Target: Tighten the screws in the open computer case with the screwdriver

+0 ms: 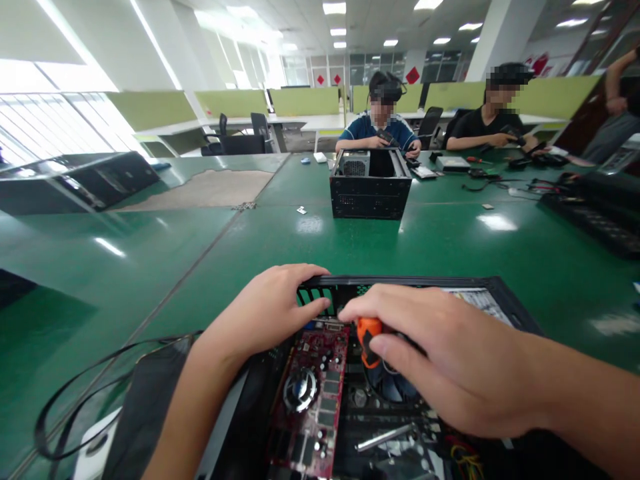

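Observation:
In front of me lies an open black computer case [420,281] with its inside facing up. My left hand [280,303] grips the far rim, fingers over the edge and thumb on the inner side. My right hand [440,353] is closed around the orange and black handle of a screwdriver [369,341]; its tip is out of sight. Left of that handle sits a red graphics card [320,400] with a round silver fan hub. A dark cooling fan [395,383] is partly covered by my right hand. Lower down lies a silver rod [385,437].
Another black computer case [370,197] stands across the green table [240,253]. Two people [377,130] sit at the far side, handling tools. A dark case [80,177] lies at far left. A black strap [55,400] loops beside my left forearm.

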Motion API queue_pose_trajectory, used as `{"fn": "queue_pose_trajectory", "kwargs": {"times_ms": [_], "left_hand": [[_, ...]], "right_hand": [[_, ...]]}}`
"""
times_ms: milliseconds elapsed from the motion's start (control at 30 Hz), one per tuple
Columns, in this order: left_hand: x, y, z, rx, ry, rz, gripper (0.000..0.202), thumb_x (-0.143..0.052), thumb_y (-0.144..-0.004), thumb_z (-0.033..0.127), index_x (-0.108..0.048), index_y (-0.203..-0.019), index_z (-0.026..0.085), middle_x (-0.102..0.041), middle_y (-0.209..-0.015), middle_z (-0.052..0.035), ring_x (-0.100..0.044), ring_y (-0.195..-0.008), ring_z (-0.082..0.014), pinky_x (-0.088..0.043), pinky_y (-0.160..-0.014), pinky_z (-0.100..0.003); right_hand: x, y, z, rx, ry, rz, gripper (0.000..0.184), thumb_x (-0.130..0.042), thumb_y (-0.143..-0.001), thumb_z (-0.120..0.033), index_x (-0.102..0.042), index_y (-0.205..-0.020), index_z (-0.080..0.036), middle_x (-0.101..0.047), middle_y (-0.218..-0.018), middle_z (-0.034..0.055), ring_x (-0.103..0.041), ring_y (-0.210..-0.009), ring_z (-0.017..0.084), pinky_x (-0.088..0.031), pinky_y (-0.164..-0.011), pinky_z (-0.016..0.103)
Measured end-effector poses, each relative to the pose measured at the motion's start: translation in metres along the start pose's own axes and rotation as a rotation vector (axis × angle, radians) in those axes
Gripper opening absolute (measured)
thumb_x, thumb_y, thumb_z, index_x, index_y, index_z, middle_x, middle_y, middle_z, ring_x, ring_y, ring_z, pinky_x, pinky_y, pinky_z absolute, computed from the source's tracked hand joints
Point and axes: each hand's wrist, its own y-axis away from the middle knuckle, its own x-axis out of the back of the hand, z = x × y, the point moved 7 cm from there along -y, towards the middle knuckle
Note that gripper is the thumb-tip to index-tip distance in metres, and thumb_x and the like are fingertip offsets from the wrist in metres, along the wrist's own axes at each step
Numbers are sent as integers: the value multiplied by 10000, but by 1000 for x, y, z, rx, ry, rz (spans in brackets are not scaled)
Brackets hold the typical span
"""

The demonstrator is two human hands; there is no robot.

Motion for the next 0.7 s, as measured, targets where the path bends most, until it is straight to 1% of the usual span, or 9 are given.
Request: {"fn": "queue_pose_trajectory", "kwargs": {"times_ms": [67,167,233,267,300,433,567,633,700], "left_hand": [[0,4,0,1,3,-1,488,-644,-959,455,-787,-1359,214,-826,-1371,-96,-769,-1259,-340,-583,-1115,-476],[2,10,-1,0,-3,12,493,-653,-958,476,-789,-1357,220,-829,-1361,-101,-774,-1244,-343,-583,-1114,-479],[2,13,-1,-3,-9,17,496,-662,-953,480,-790,-1356,220,-827,-1363,-107,-776,-1236,-349,-584,-1111,-485],[2,14,-2,-5,-12,18,496,-663,-952,479,-790,-1355,218,-826,-1365,-110,-777,-1231,-350,-586,-1108,-488],[2,15,-1,-9,-15,16,499,-661,-954,479,-789,-1356,214,-824,-1368,-114,-778,-1228,-351,-586,-1106,-490],[3,17,1,-11,-30,25,510,-652,-961,489,-783,-1365,208,-827,-1360,-118,-786,-1202,-348,-594,-1095,-493],[3,17,4,4,-46,24,500,-654,-956,483,-783,-1367,228,-837,-1344,-98,-807,-1134,-324,-609,-1062,-462],[4,17,5,-3,-48,33,494,-658,-954,484,-785,-1363,238,-839,-1341,-89,-812,-1112,-315,-615,-1051,-448],[5,17,6,-10,-46,46,492,-659,-955,491,-788,-1359,241,-837,-1348,-88,-809,-1128,-319,-616,-1055,-449]], "right_hand": [[16,19,-9,-51,29,127,326,-525,-1090,-163,-701,-1339,-280,-844,-1160,54,-816,-980,238,-654,-894,366],[30,61,-13,-159,144,320,324,-581,-1093,-252,-680,-1375,-377,-840,-1217,41,-832,-977,297,-676,-807,408],[24,82,-11,-169,221,312,389,-600,-1058,-211,-658,-1409,-369,-835,-1269,58,-838,-1055,325,-690,-852,427],[17,88,-9,-148,236,257,420,-610,-1048,-179,-646,-1423,-365,-839,-1266,55,-842,-1051,309,-692,-853,405],[15,92,-6,-153,239,256,418,-594,-1048,-151,-647,-1411,-352,-841,-1252,57,-840,-1055,297,-687,-861,392],[10,90,-1,-144,220,308,352,-567,-1042,-128,-682,-1334,-288,-838,-1150,69,-825,-1004,268,-661,-856,374],[8,86,-6,-122,213,317,341,-541,-1036,-137,-682,-1323,-255,-837,-1156,88,-815,-1020,260,-642,-876,376],[12,87,-10,-116,221,320,289,-503,-1018,-144,-690,-1214,-245,-822,-1043,78,-798,-900,246,-629,-793,370],[18,87,-15,-128,236,319,238,-441,-986,-134,-641,-1000,-261,-723,-807,27,-704,-662,207,-573,-648,352]]}}
